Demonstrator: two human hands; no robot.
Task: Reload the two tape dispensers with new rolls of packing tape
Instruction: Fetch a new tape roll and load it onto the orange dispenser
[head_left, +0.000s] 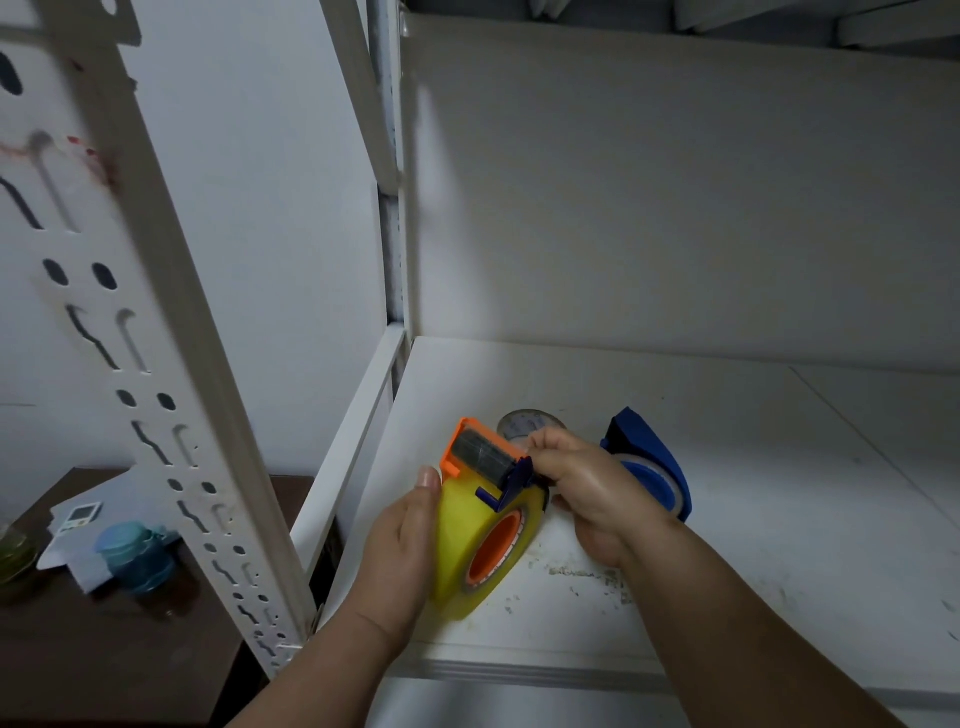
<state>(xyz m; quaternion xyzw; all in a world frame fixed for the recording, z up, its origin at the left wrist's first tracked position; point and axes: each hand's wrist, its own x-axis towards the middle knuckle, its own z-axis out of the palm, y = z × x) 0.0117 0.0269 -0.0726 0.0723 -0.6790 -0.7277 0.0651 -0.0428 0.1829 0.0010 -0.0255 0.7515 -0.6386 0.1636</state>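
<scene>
A yellow tape dispenser (460, 540) with an orange hub and an orange cutter head is held over the white shelf (727, 519). A clear tape roll sits around its orange hub. My left hand (402, 545) grips the yellow body from the left, thumb up by the orange head. My right hand (582, 483) pinches the dispenser's dark blue lever and tape end at the cutter. Behind my right hand, a blue tape dispenser (652, 462) with a clear roll in it stands on the shelf. A loose clear tape roll (522, 423) lies flat behind the yellow dispenser, partly hidden.
A white slotted metal upright (171, 395) of the rack stands at the left. Beyond it, a dark brown table (93, 649) carries a blue lidded jar (137, 556), a white remote on papers (78, 517) and a green glass object. The shelf surface is scuffed near my hands.
</scene>
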